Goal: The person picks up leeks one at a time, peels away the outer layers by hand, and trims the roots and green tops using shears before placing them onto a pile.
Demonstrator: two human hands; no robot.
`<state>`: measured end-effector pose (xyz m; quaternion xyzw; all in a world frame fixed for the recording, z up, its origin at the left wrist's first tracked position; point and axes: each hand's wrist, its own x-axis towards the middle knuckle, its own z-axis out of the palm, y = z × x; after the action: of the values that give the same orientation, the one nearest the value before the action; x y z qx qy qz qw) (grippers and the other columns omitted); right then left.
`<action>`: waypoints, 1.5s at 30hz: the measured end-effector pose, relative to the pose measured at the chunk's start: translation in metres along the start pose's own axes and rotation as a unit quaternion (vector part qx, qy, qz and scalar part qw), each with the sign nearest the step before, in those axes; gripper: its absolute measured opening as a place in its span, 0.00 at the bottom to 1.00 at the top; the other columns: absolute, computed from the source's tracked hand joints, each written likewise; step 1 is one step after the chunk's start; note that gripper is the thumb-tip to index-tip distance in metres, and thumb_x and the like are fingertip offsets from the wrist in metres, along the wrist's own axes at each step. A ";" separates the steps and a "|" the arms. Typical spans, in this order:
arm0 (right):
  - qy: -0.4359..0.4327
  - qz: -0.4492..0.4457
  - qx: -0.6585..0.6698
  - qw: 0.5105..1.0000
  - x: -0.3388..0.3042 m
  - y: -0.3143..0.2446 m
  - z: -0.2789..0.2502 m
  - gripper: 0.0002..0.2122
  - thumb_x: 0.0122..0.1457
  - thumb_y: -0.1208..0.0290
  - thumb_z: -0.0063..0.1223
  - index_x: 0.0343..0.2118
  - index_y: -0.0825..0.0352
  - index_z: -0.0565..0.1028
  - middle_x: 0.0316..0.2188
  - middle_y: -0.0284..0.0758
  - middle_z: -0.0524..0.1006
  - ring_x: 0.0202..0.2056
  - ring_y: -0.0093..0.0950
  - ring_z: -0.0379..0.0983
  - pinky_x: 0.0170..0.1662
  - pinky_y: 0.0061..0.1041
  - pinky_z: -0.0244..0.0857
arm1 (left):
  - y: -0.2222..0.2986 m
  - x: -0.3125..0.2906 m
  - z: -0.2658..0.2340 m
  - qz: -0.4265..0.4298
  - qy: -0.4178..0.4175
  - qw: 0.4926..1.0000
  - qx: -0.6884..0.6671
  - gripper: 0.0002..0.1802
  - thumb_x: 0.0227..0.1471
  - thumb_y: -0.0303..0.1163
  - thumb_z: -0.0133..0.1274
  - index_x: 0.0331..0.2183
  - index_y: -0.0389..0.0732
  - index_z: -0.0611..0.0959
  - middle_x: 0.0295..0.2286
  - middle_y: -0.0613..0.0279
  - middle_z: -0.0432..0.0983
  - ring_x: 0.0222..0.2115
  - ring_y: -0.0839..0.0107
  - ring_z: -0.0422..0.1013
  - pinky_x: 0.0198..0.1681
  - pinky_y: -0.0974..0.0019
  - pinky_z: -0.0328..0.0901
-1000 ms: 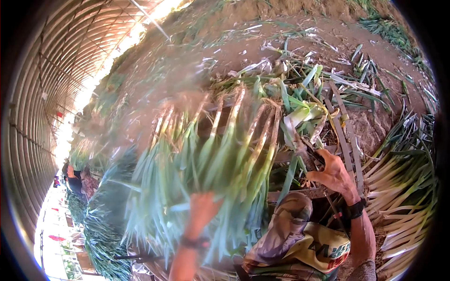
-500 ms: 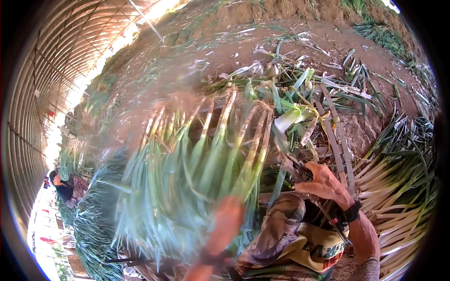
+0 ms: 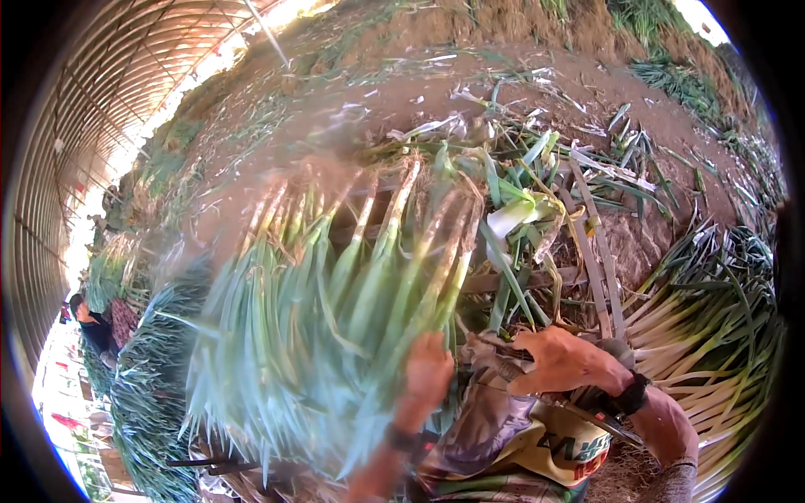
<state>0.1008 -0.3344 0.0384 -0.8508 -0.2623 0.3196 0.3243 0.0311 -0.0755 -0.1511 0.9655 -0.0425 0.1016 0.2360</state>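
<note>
A row of long green onions [image 3: 360, 268] with soil-covered roots lies before me, roots away and leaves toward me. My left hand [image 3: 428, 373] is closed at the right side of their leaves; whatever its fingers hold is hidden. To the right, my right hand [image 3: 570, 362] curls above my lap, with bent fingers by a grey-brown thing [image 3: 493, 356] whose kind I cannot make out. A thin dark rod or hose [image 3: 599, 423] runs beneath that wrist. Beyond the hands is a peeled onion [image 3: 513, 214] with a thick white stem among loose leaves.
Cleaned green onions [image 3: 696, 352] with white stems are piled on the right. A slatted frame [image 3: 591, 243] stands beyond my right hand amid peeled scraps. More onion leaves [image 3: 159, 394] are heaped at left, near another person [image 3: 96, 327]. A yellow printed cloth [image 3: 553, 444] covers my lap.
My right hand has moved down and left toward my lap, with the grey-brown thing by its fingers. My left hand has risen slightly and to the right along the onion leaves.
</note>
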 end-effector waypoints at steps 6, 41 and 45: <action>-0.042 -0.004 -0.073 0.996 0.010 -0.014 0.008 0.25 0.45 0.54 0.62 0.35 0.76 0.73 0.25 0.52 0.76 0.31 0.47 0.76 0.36 0.39 0.69 | 0.031 0.011 -0.011 -0.027 0.015 0.999 -0.010 0.25 0.49 0.28 0.54 0.50 0.34 0.70 0.46 0.46 0.68 0.48 0.47 0.65 0.52 0.53 0.64; 0.164 0.064 -0.150 0.973 0.102 0.047 -0.008 0.24 0.41 0.57 0.58 0.30 0.78 0.72 0.25 0.51 0.75 0.28 0.47 0.74 0.34 0.42 0.69 | 0.032 0.087 0.038 -0.101 -0.043 0.988 0.109 0.06 0.50 0.29 0.51 0.33 0.40 0.77 0.34 0.53 0.75 0.37 0.51 0.74 0.40 0.50 0.70; 0.187 0.057 -0.132 0.972 0.113 0.047 -0.017 0.24 0.40 0.56 0.58 0.30 0.78 0.72 0.25 0.51 0.75 0.28 0.47 0.74 0.34 0.42 0.68 | 0.036 0.104 0.026 -0.178 -0.133 0.974 0.054 0.10 0.48 0.31 0.50 0.34 0.39 0.77 0.35 0.48 0.78 0.39 0.50 0.76 0.42 0.51 0.71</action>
<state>0.1988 -0.2979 -0.0274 -0.9443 -0.1882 0.1354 0.2335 0.1321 -0.1227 -0.1356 0.9737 0.1042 -0.0691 0.1903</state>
